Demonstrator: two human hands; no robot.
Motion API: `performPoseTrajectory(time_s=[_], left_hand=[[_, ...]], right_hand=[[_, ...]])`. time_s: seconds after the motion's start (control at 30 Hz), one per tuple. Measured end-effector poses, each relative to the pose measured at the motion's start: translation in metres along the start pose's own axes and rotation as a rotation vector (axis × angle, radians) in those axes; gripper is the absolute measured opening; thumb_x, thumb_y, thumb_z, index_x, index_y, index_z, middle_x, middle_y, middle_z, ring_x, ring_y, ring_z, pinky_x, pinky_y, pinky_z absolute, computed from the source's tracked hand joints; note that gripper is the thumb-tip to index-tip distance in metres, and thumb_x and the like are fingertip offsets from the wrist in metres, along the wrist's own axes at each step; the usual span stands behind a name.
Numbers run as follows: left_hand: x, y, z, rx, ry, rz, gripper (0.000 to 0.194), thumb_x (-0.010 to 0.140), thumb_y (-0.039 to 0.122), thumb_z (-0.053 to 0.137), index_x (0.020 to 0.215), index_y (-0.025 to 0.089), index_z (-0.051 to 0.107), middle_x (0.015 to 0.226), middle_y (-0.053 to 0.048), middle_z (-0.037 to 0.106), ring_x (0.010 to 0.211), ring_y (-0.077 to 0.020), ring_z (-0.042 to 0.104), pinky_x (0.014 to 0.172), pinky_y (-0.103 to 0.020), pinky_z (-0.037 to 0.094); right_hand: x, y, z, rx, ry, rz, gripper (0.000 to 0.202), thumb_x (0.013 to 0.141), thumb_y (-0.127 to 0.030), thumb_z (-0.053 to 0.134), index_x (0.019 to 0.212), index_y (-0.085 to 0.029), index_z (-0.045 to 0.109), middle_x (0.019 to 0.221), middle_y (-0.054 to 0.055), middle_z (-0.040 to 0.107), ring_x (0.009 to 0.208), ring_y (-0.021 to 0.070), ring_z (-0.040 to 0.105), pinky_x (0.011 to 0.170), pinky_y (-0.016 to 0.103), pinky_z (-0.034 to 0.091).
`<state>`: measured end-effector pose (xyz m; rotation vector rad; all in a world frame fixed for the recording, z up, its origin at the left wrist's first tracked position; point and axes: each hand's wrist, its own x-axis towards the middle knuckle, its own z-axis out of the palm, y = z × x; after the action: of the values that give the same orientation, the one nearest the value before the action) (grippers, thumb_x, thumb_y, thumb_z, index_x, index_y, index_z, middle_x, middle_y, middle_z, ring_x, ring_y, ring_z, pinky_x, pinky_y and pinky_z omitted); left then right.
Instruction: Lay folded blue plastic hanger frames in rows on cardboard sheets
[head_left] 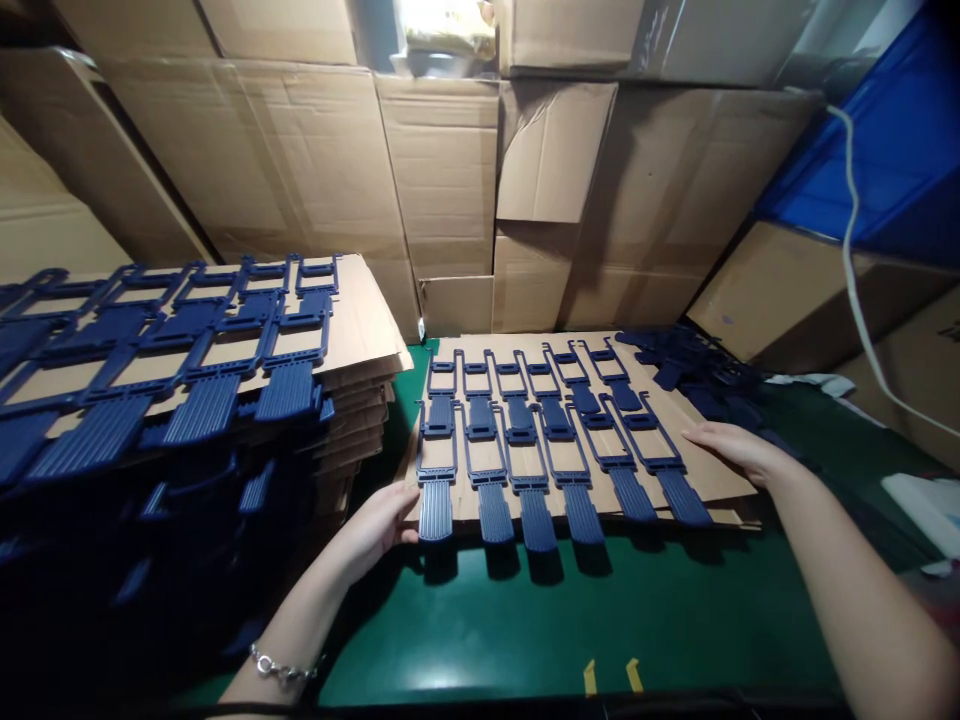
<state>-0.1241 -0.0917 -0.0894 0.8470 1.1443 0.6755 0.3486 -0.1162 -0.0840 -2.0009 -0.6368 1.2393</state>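
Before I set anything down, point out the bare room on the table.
Free: the green table between the cardboard sheet and the yellow strips; a narrow gap between sheet and left stack. Crowded: the sheet, lined with blue parts, and the table's right rear, under a blue pile.

Shows no readable text, label, brand, number or sign. Includes, at the far right edge, dark print point(954, 332) on a brown carton point(896, 350), cut off by the frame and too partial to decipher. Includes also, at top centre, a yellowish package point(450, 22), washed out by glare and too blurred for reading. Bears, on the face of the brown box point(776, 265) at right of the carton wall point(442, 180), a faint mark point(725, 320), too small to identify as lettering or stain.
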Motion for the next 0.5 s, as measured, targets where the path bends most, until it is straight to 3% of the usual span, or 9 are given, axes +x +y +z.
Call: performPoseTrajectory(time_s=[0.13,0.3,0.5], left_hand=[[0.004,0.003,0.005,-0.081,-0.01,0.035,0.023,0.078,0.017,0.056,0.1,0.011,0.054,0.082,-0.008,0.062,0.067,-0.0141,0.062,0.057,-0.024,0.054],[0.005,0.004,0.012,-0.138,0.051,0.106,0.027,0.074,0.012,0.059,0.1,0.011,0.053,0.069,-0.002,0.058,0.053,-0.0097,0.056,0.051,-0.023,0.053],[0.004,0.006,0.013,-0.13,0.024,0.135,0.03,0.073,0.014,0.06,0.103,0.012,0.052,0.068,-0.001,0.056,0.052,-0.0088,0.055,0.05,-0.022,0.052]], right_hand=[[0.0,0.004,0.003,0.163,-0.104,-0.083,0.018,0.078,-0.019,0.055,0.096,-0.019,0.052,0.082,0.007,0.065,0.065,0.021,0.063,0.06,0.032,0.052],[0.003,0.009,0.003,0.261,-0.082,-0.125,0.02,0.077,-0.016,0.054,0.097,-0.022,0.053,0.087,0.006,0.065,0.064,0.0202,0.063,0.059,0.032,0.053],[0.003,0.007,-0.001,0.319,-0.097,-0.141,0.025,0.076,-0.015,0.055,0.099,-0.023,0.054,0.087,0.006,0.065,0.067,0.0209,0.063,0.061,0.031,0.053]])
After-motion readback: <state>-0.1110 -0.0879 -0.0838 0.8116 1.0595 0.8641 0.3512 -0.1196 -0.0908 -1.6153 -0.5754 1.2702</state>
